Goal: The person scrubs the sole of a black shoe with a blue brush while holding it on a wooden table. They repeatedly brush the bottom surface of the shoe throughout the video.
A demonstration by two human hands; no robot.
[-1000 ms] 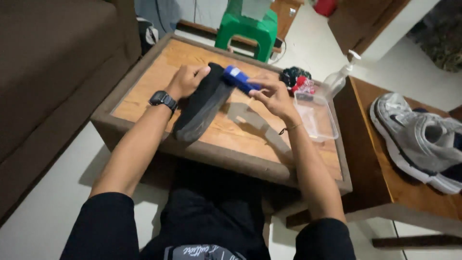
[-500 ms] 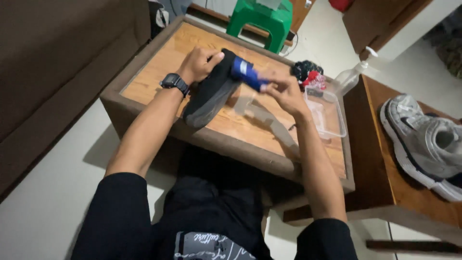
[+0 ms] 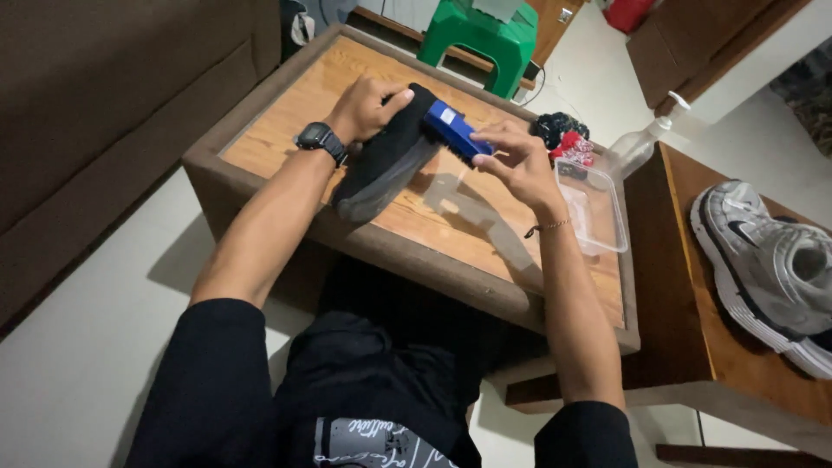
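Observation:
My left hand (image 3: 366, 107), with a black watch on its wrist, grips the upper end of a black shoe (image 3: 386, 156) held tilted above the wooden table (image 3: 277, 130). My right hand (image 3: 513, 161) holds a blue brush (image 3: 455, 128) whose bristles press against the shoe near its top. The shoe's sole end points down toward the table's near edge. Both arms reach forward from my lap.
A clear plastic tray (image 3: 598, 208) lies on the table's right side, with a black and red cloth bundle (image 3: 563, 137) and a spray bottle (image 3: 637, 143) behind it. A grey sneaker (image 3: 767, 260) rests on a low wooden stand at right. A green stool (image 3: 485, 39) stands beyond; a brown sofa (image 3: 104, 104) at left.
The view has shifted slightly. Both hands stay on the shoe and brush, with the brush moved a little along the shoe's upper part.

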